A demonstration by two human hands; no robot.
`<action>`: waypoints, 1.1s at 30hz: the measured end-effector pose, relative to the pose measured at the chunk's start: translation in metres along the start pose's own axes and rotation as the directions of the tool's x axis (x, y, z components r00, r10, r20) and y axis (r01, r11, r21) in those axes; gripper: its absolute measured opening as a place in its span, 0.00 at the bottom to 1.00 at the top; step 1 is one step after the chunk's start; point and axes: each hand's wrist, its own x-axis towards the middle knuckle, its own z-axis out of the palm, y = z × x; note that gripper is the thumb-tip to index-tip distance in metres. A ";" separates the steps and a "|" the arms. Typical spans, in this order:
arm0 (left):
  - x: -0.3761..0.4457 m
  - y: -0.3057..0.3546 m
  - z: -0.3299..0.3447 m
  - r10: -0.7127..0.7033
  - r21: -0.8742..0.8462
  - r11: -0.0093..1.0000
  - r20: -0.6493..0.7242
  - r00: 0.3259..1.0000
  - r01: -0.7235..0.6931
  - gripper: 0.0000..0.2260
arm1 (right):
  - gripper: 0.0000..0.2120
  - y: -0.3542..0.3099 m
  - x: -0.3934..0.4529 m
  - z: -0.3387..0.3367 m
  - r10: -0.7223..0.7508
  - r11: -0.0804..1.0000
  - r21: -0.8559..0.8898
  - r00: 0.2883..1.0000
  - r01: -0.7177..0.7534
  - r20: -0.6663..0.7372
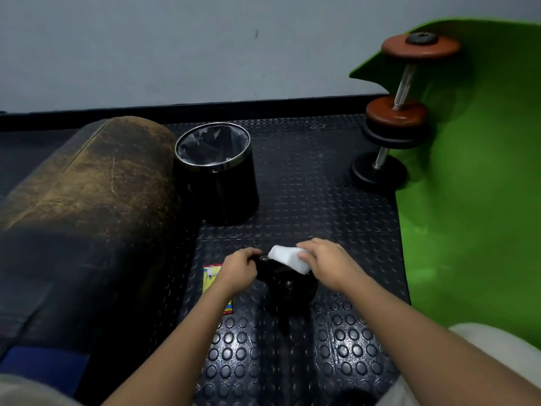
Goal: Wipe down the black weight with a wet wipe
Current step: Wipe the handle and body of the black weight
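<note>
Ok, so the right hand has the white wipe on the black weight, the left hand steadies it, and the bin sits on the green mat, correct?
Not quite. In the head view the bin stands on the black studded floor, left of the green mat. The rest holds: the right hand presses the white wipe on the black weight and the left hand steadies it.

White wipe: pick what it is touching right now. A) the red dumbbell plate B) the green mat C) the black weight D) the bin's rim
C: the right hand presses the white wipe onto the black weight, while the left hand grips the weight's other side.
</note>
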 end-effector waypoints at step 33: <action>0.015 -0.012 0.000 0.042 0.199 0.978 0.105 0.994 -0.062 0.18 | 0.17 -0.006 -0.012 0.014 0.283 0.946 0.232 0.929 -0.228 -0.238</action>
